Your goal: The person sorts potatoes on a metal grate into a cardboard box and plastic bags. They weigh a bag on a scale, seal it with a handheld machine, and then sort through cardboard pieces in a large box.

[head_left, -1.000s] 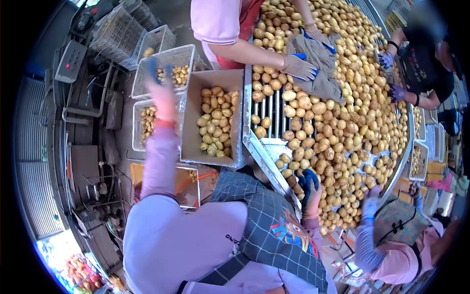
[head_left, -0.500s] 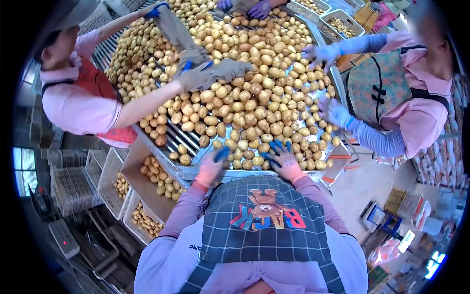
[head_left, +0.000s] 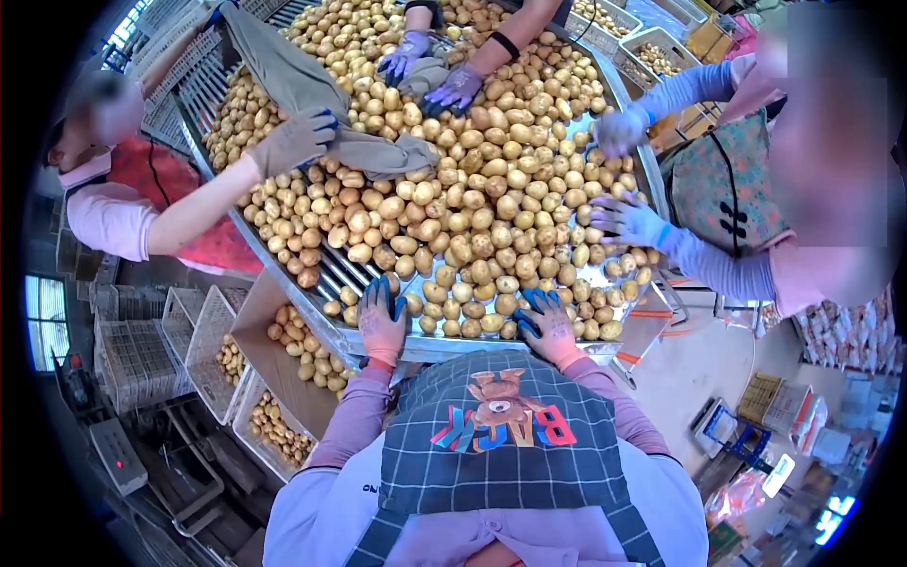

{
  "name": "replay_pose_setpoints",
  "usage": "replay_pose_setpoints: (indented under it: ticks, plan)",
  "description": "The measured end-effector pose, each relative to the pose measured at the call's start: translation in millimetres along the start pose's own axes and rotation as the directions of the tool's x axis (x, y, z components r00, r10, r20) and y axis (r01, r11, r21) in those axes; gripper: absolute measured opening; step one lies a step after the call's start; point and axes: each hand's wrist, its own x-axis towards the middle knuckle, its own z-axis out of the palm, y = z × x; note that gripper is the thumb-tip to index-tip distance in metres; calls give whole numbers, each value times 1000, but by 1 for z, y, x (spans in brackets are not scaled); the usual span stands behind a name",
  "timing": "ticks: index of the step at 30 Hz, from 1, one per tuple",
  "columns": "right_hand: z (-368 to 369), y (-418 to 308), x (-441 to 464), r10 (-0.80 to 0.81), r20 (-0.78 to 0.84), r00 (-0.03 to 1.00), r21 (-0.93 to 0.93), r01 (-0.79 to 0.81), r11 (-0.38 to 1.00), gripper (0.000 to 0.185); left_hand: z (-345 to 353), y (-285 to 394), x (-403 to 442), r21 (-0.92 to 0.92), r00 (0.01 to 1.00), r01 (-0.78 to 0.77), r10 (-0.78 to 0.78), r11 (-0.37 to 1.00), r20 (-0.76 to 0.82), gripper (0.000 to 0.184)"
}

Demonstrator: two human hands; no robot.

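Many potatoes cover a metal sorting table. My left hand, in a pink glove with blue fingertips, lies at the table's near edge with its fingers spread upward, beside a few potatoes and the end of the metal rollers. My right hand, gloved alike, rests at the same edge further right, fingers spread against the nearest potatoes. Neither hand holds anything. Between the two hands potatoes lie on the bare metal.
A co-worker's gloved hand holds a grey cloth at left. Purple-gloved hands are at the far side, another person's hands at right. A cardboard box and white crates hold potatoes at lower left.
My left hand has come from the crates to the table's near edge, and my right hand has spread its fingers. The grey cloth has shifted left, and the view has turned towards the table.
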Motion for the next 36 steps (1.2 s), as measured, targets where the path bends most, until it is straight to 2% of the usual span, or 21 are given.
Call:
replay_pose_setpoints:
  ticks: [2,7,10,17,19,21,23,25,27,29,31,33,34,35,36]
  plan:
    - [1,-2,0,45,10,999,-10,-45,999,37,0,0,-1,60,1000,-11,11,998,8,62]
    - [6,1,1,64,13,998,0,-64,998,36,4,-3,-1,35,1000,0,0,999,7,62]
    - [6,0,2,42,-20,999,-2,-42,999,36,3,-3,1,34,998,29,-31,999,59,66]
    - [2,-3,8,60,-25,998,-28,-61,998,31,3,-2,5,14,997,31,-32,999,69,65]
    - [1,0,11,-1,-61,998,8,1,1000,30,1,1,7,14,997,22,-23,1000,72,63]
    - [-2,-1,11,1,-66,998,-7,-1,1000,30,-1,5,8,15,997,31,-32,999,66,62]
    - [1,-7,4,94,-42,995,5,-94,996,32,0,2,0,34,999,26,-28,999,47,62]
    - [16,-6,0,73,-70,995,-70,-78,994,37,6,-6,-5,40,998,44,-46,998,41,64]
    - [29,-25,-9,197,-136,971,-27,-202,979,47,5,-9,-7,16,998,20,-20,1000,55,73]
    - [30,-50,-14,185,-198,963,57,-177,983,46,-7,2,-5,-36,999,-27,28,999,43,75]
    - [46,-70,-21,96,16,995,15,-96,995,48,-5,-2,-5,-73,996,-81,84,994,32,74]
    - [36,-93,-26,-87,46,995,-59,90,994,50,-10,2,-7,13,979,-206,205,979,19,76]
    - [25,-97,-28,-60,95,994,-51,65,997,55,-13,8,-8,0,978,-182,181,983,103,77]
    - [27,-88,-28,-44,106,993,-8,45,999,54,-14,15,-7,-4,976,-187,187,982,112,77]
    - [34,-73,-29,-42,52,998,-37,44,998,51,-16,18,-6,39,953,-267,258,963,161,77]
